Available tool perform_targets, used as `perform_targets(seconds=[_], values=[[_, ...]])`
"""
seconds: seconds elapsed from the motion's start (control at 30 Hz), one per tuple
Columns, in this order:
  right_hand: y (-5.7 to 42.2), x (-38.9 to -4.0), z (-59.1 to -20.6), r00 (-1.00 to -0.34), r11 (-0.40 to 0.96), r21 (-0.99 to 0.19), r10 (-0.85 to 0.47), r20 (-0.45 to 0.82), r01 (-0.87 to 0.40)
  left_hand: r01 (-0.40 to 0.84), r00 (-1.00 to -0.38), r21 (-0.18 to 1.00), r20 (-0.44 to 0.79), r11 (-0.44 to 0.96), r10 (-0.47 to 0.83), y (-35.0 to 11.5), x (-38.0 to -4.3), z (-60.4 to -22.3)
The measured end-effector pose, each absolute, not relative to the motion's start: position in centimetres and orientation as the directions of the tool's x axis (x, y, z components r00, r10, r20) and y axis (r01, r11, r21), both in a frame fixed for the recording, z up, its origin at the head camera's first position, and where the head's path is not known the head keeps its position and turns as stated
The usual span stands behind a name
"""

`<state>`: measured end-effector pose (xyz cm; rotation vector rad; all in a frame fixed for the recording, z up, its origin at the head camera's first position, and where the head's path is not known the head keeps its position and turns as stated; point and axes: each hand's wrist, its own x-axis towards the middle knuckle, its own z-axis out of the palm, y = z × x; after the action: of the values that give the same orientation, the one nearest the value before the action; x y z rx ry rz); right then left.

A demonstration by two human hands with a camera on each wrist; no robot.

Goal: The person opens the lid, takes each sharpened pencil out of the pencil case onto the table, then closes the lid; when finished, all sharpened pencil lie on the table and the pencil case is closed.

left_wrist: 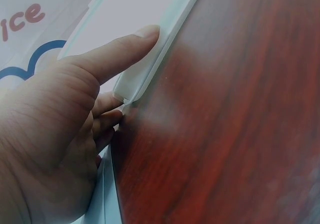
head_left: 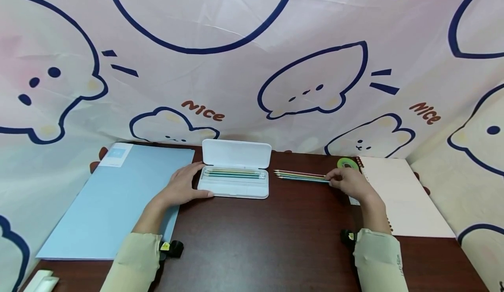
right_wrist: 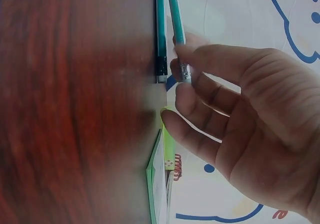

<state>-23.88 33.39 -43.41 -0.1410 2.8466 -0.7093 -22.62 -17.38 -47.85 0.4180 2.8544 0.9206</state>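
Observation:
A white pencil case lies with its lid raised, several pencils in its upper compartment. My left hand holds the case at its left end, thumb over the front edge and fingers around the corner, as the left wrist view also shows. To the right of the case, a row of colored pencils points left on the table. My right hand pinches the metal-banded end of a green pencil between thumb and fingers. Another dark-tipped pencil lies beside it on the table.
A large light-blue folder lies on the left. At the right are a spiral notebook and a green roll of tape. White objects sit at the lower left corner. A printed cloth hangs behind the table.

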Motion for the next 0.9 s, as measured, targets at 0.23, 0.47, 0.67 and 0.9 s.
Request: perform_targets(seconds=[0.23,0.47,0.67,0.9], values=[[33.48,-24.10,-43.63,-0.974,0.887,-0.459,-0.141,-0.178,-0.045,0.230,-0.955,0.583,-0.017,0.779,0.295,-17.38,-22.74,-47.86],[33.78,-24.08,-43.70,-0.974,0.888,-0.454,-0.156,-0.164,-0.066,0.235,-0.954,0.580,-0.014,0.780,0.298,-17.57,-22.81,-47.88],[34.09,-24.04,-43.94,-0.973,0.891,-0.448,-0.161,-0.167,-0.071,0.237,-0.953,0.587,-0.016,0.775,0.303,-17.60,-22.71,-47.88],[34.27,-23.93,-44.37,-0.977,0.886,-0.457,-0.156,-0.147,-0.073,0.235,-0.954,0.585,-0.015,0.776,0.299,-17.55,-22.61,-48.14]])
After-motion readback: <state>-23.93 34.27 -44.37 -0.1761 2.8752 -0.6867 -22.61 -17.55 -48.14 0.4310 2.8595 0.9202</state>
